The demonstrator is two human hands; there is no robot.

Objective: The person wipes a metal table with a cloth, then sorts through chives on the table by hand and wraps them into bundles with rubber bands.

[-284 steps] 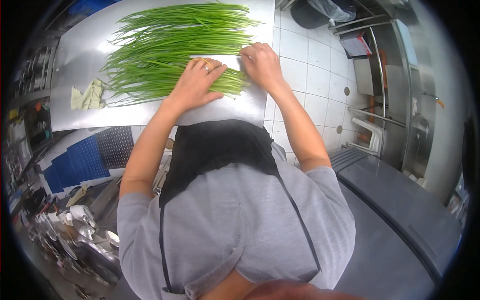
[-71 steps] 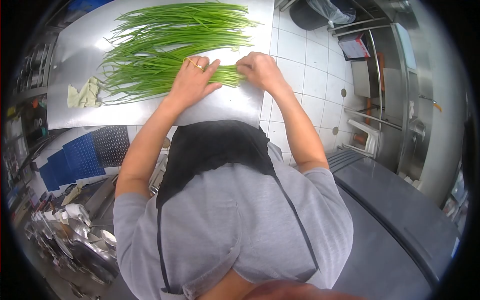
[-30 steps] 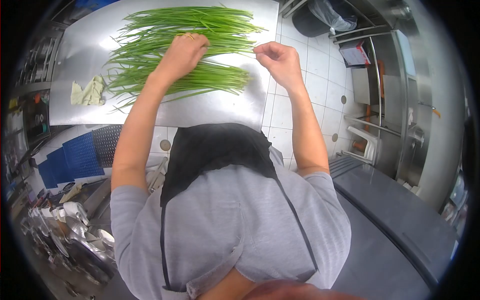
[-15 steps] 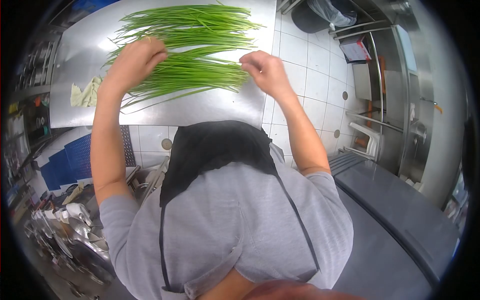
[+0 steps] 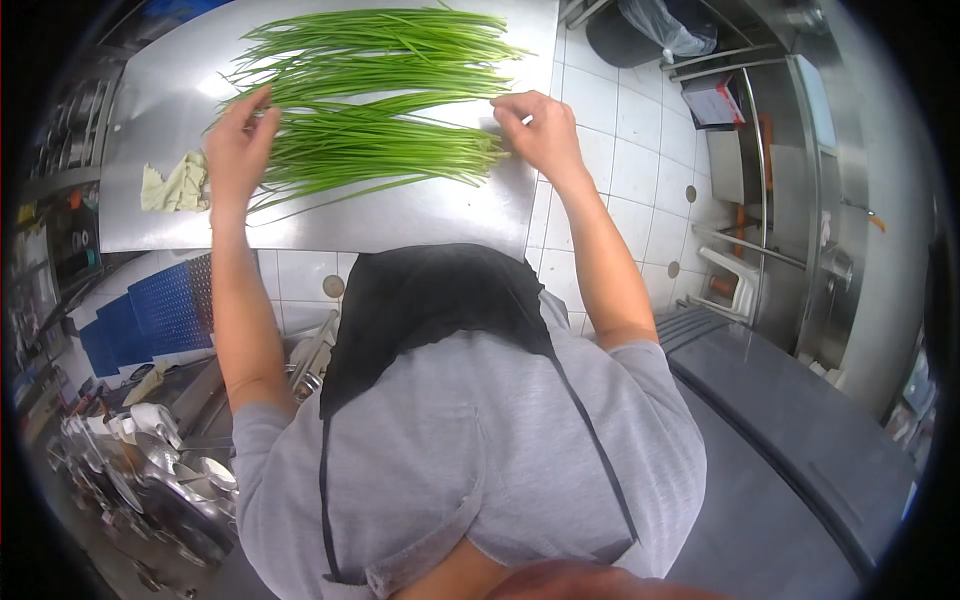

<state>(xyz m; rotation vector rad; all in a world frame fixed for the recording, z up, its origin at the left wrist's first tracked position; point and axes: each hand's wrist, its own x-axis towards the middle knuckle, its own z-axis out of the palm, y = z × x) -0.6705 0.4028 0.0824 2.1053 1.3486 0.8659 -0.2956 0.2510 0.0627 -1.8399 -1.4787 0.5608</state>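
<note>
After leaving the middle of the near bunch of green stalks (image 5: pixel 390 150), where hovering a second ago, now over the leafy end with the left hand (image 5: pixel 238 145). Shifted only a little, by contrast, with the right hand (image 5: pixel 545 135), at the pale stem end. Leaves open to view, between the two hands, nearly the whole length of that bunch, lying flat on the metal table (image 5: pixel 430 215). Probably means, judging from this pose, a handling of stalks by both ends rather than a pressing down at the middle.

For the left hand: thumb and forefinger a little apart, pointing away from the body above the leaf tips, without any stalk clearly between them. Cannot tell about contact with the leaves underneath. For the right hand: thumb and forefinger curled toward each other in a loop, with the pale ends of a few stalks right by the fingertips. Cannot tell whether pinched on one of those or only near. Beyond both hands, farther bunches (image 5: pixel 400 38) laid in the same direction. Just outside the left hand, a crumpled cloth (image 5: pixel 175 185).
</note>
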